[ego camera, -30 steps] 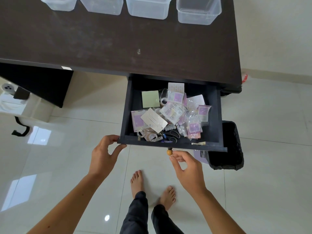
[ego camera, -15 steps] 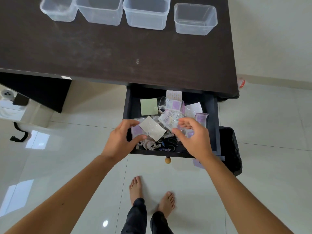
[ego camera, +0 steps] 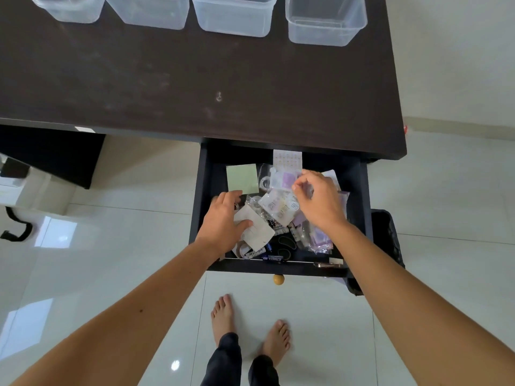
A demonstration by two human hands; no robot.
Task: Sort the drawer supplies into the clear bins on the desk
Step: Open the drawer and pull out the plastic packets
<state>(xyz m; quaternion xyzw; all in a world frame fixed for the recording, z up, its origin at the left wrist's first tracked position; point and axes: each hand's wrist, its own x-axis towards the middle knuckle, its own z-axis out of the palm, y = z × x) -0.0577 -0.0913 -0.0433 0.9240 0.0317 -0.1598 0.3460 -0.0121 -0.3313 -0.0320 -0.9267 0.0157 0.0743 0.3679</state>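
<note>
The open dark drawer (ego camera: 199,207) under the desk holds a heap of supplies: a green sticky pad (ego camera: 242,179), a sticker sheet (ego camera: 287,158), clear packets with purple contents (ego camera: 284,179), a white card (ego camera: 257,232), tape rolls and batteries. My left hand (ego camera: 223,222) lies on the white card's left edge with the thumb pressed on top of it. My right hand (ego camera: 320,200) hovers over the heap, its thumb and forefinger pinched at the edge of a clear purple packet. Several clear bins (ego camera: 326,23) stand in a row at the desk's far edge.
The dark desk top (ego camera: 167,79) stretches between the drawer and the bins. A round wooden knob (ego camera: 278,279) sticks out of the drawer front. A black waste bin (ego camera: 388,238) stands on the floor to the drawer's right. My bare feet (ego camera: 223,316) are on white tiles.
Both hands left the drawer's front edge and knob and moved in over the supplies. The left thumb now sits on the white card; the right hand reached farther back to the packet.
</note>
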